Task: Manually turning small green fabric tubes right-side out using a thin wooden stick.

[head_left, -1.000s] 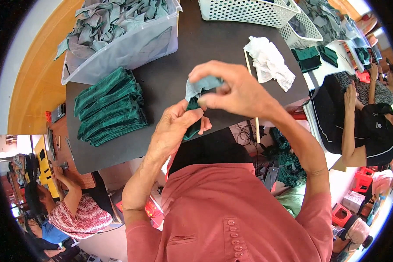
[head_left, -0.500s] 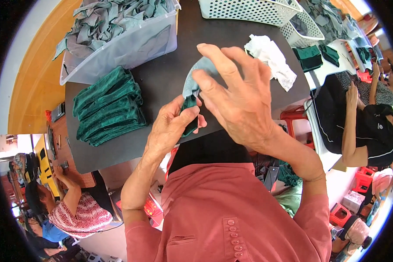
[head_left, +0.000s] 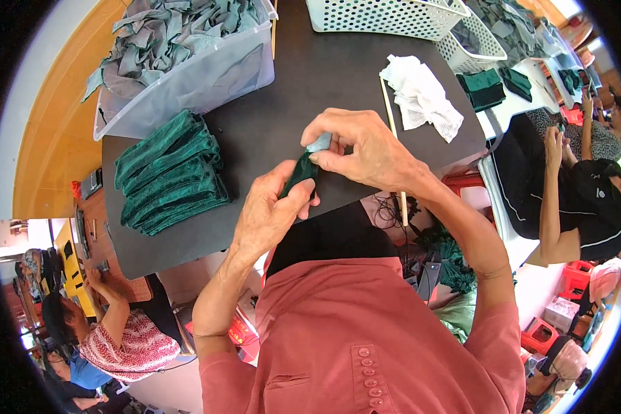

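Over the near edge of the dark table, my left hand [head_left: 263, 210] grips a small dark green velvet piece [head_left: 301, 170] between thumb and fingers. My right hand [head_left: 372, 148] pinches the top of the same piece, where a pale grey-green side shows between thumb and fingertips. The rest of the piece is hidden inside my left hand. Left of my hands lies a stack of folded green velvet pieces [head_left: 172, 172]. Just right of my right hand a thin pale stick [head_left: 387, 107] reaches past the table's near edge, partly behind my wrist.
A clear plastic bin [head_left: 193, 90] heaped with grey-green cloth pieces stands at the back left. White perforated baskets [head_left: 386, 19] sit at the back right, near a crumpled white cloth [head_left: 421, 96]. Co-workers sit on both sides, one in black [head_left: 566, 186] at the right.
My right hand has come down and closed on the cloth's upper end, folding the pale strip that stood up. The stick, hidden before, now shows. My left hand keeps its grip.
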Motion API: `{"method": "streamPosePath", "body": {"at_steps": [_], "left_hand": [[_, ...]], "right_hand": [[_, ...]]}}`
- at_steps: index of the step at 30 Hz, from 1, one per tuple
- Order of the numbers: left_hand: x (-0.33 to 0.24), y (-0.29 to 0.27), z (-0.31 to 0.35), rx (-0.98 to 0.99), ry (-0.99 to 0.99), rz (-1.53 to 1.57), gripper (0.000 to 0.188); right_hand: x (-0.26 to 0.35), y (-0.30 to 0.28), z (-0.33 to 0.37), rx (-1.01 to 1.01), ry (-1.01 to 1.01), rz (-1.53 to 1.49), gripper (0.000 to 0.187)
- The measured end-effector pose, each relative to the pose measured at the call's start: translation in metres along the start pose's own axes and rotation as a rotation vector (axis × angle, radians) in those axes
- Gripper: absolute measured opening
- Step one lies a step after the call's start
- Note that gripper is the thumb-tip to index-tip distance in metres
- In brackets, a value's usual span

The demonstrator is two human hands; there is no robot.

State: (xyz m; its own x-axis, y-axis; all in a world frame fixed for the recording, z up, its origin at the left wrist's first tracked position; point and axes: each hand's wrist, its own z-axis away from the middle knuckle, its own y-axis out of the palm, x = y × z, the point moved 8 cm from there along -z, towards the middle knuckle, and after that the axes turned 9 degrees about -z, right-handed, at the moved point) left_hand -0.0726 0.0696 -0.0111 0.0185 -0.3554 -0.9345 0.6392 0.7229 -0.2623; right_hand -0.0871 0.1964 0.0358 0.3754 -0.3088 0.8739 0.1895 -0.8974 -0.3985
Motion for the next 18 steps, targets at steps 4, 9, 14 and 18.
{"method": "streamPosePath", "body": {"at_steps": [4, 9, 14, 18], "left_hand": [[-0.003, 0.0, 0.001, -0.059, 0.095, 0.019, 0.019], [-0.02, 0.004, 0.0, -0.089, 0.177, 0.024, 0.025], [-0.018, 0.01, -0.002, -0.054, 0.212, -0.015, 0.025], [-0.024, 0.01, -0.002, -0.05, 0.206, -0.058, 0.021]], "right_hand": [[0.002, -0.001, -0.005, 0.024, -0.078, 0.016, 0.015], [-0.012, -0.002, -0.005, 0.039, 0.112, -0.147, 0.011], [0.0, -0.007, -0.004, -0.068, -0.087, 0.093, 0.009], [-0.005, -0.014, -0.004, -0.075, 0.08, -0.075, 0.007]]}}
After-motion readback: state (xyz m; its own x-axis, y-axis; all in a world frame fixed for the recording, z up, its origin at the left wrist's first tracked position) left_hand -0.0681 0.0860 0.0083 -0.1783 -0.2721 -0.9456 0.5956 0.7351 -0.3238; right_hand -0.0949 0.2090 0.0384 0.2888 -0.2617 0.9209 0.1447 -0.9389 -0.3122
